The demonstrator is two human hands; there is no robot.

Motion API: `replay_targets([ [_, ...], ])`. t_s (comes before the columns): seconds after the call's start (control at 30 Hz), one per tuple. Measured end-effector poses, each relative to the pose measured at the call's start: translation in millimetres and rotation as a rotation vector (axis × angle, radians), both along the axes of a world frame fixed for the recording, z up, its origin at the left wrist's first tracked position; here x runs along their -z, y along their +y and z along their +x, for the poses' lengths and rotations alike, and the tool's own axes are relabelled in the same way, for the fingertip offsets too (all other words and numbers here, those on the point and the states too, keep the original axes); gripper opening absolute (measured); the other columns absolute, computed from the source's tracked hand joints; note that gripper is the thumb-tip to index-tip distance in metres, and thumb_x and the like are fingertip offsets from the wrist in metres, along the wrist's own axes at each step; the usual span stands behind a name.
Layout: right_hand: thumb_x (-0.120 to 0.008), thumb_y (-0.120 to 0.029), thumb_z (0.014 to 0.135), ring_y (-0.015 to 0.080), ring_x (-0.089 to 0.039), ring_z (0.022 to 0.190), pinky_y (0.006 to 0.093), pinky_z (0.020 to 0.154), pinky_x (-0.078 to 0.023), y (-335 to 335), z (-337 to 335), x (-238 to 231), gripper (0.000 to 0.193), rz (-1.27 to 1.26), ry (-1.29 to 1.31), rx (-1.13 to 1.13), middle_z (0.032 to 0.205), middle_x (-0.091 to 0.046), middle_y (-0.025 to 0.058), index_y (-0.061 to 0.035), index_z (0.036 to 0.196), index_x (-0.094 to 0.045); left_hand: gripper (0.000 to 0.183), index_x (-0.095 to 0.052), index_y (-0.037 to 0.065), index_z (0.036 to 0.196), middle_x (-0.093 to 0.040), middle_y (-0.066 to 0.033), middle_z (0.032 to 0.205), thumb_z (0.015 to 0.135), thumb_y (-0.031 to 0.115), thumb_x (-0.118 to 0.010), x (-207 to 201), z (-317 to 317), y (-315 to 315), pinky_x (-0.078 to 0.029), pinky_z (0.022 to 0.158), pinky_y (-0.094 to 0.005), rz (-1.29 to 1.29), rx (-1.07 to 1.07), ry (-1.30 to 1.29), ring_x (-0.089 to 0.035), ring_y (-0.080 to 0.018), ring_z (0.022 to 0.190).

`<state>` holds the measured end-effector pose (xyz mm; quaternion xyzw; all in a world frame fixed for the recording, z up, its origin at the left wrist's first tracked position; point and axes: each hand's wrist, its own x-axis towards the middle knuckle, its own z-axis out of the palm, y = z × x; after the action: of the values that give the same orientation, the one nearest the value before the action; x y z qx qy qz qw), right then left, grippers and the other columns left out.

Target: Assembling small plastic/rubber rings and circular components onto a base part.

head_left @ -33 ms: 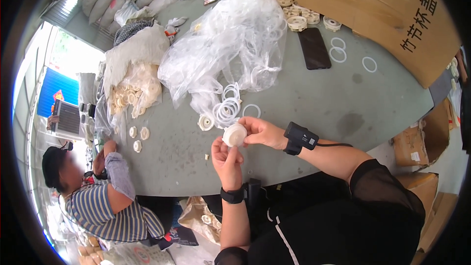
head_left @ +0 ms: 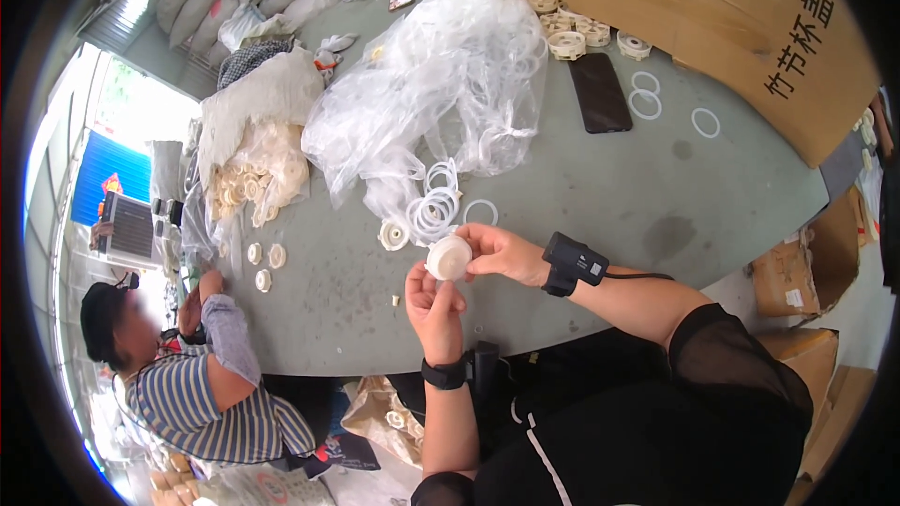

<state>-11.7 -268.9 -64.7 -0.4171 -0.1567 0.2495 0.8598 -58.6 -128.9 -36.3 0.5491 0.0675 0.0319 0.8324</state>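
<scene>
Between my hands, above the near part of the table, is a round white plastic lid [head_left: 449, 259] with a raised rim. My right hand [head_left: 502, 253] pinches its right side between thumb and fingers. From below, my left hand [head_left: 435, 314] grips its lower edge, with the fingers curled. Just beyond the lid lies a loose pile of translucent sealing rings [head_left: 432, 210]. One single ring [head_left: 481, 213] rests to the right of that pile. A similar cream lid [head_left: 393, 234] sits on the table to the left of the rings.
A large clear plastic bag [head_left: 441, 66] covers the table's middle. Far right stand a cardboard box [head_left: 712, 28], a black phone [head_left: 601, 94] and loose rings [head_left: 646, 104]. Small cream parts [head_left: 263, 279] lie at left, near a person in a striped shirt [head_left: 216, 412].
</scene>
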Motion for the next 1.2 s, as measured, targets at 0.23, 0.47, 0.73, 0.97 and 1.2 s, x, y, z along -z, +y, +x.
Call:
replay_targets([
  [0.23, -0.05, -0.001, 0.079, 0.0139, -0.053, 0.092, 0.0312, 0.084, -0.045, -2.7, -1.7, 0.9, 0.041, 0.126, 0.131, -0.161, 0.106, -0.053, 0.0063, -0.0036, 0.118, -0.041, 0.019, -0.047, 0.002, 0.096, -0.052, -0.0033, 0.071, 0.077, -0.002, -0.047, 8.6, -2.6, 6.3, -0.03, 0.041, -0.0196, 0.095, 0.033, -0.111, -0.042, -0.0074, 0.045],
  [0.47, -0.051, 0.001, 0.079, 0.0158, -0.053, 0.095, 0.0316, 0.082, -0.044, -1.3, -2.0, 3.3, 0.04, 0.121, 0.102, -0.169, 0.107, -0.052, 0.0079, -0.0024, 0.118, -0.041, 0.018, -0.047, 0.001, 0.092, -0.049, -0.0031, 0.066, 0.075, -0.005, -0.043, 7.6, -5.2, 2.3, -0.028, 0.04, -0.0192, 0.044, -0.04, -0.043, -0.037, -0.006, 0.043],
  [0.73, -0.054, -0.015, 0.083, 0.012, -0.053, 0.089, 0.0272, 0.072, -0.047, -2.2, -2.2, 3.2, 0.029, 0.114, 0.161, -0.194, 0.102, -0.053, 0.0045, -0.0047, 0.11, -0.047, 0.015, -0.047, 0.001, 0.089, -0.048, -0.0029, 0.063, 0.076, -0.002, -0.042, 9.8, -7.8, 0.6, -0.025, 0.04, -0.0185, -0.001, -0.056, -0.066, -0.033, -0.0058, 0.041],
  [0.97, -0.052, -0.031, 0.086, 0.0088, -0.055, 0.064, 0.022, 0.054, -0.046, 0.1, -3.5, 6.9, 0.023, 0.11, 0.112, -0.195, 0.079, -0.057, 0.0017, -0.0086, 0.091, -0.052, 0.014, -0.046, 0.005, 0.082, -0.048, -0.0021, 0.06, 0.085, 0.018, -0.04, 9.2, -11.7, -10.3, -0.026, 0.039, -0.0193, -0.072, -0.014, -0.04, -0.035, -0.007, 0.04],
  [1.2, -0.047, -0.031, 0.088, 0.0088, -0.052, 0.052, 0.0219, 0.049, -0.043, 1.3, -5.9, -0.9, 0.025, 0.081, 0.144, -0.204, 0.071, -0.057, 0.0024, -0.0066, 0.088, -0.053, 0.034, -0.05, 0.006, 0.08, -0.048, -0.0002, 0.057, 0.092, 0.034, -0.035, 3.0, -12.2, -15.3, -0.025, 0.038, -0.0202, -0.073, -0.03, 0.057, -0.036, -0.0054, 0.041],
])
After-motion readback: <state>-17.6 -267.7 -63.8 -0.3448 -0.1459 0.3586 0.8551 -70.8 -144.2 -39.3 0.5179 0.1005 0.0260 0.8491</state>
